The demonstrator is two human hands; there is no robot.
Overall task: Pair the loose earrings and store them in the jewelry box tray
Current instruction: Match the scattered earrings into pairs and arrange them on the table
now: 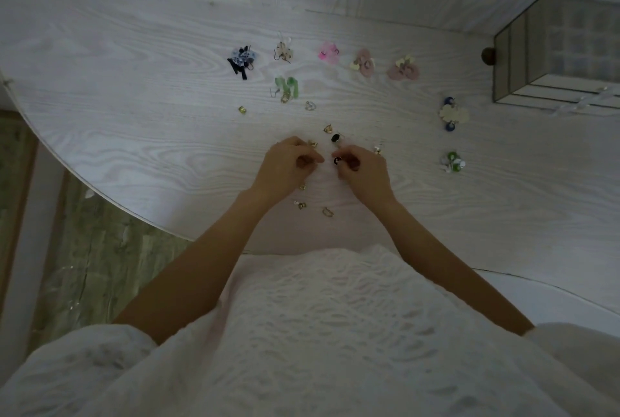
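From the head camera, both hands sit low over the white table (134,134): the right hand (360,170) curls its fingers to pinch a small black earring (337,160), while the left hand (288,165) is bunched just beside it, and I cannot tell what, if anything, it holds. A second black earring (335,138) lies just beyond the fingertips among small gold pieces. Sorted pairs line up farther back, the pink pair (328,52) among them, and the jewelry box (550,57) stands at far right.

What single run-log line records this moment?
right hand: pinches black earring | left hand: fingers curled, contents unclear | jewelry box: untouched
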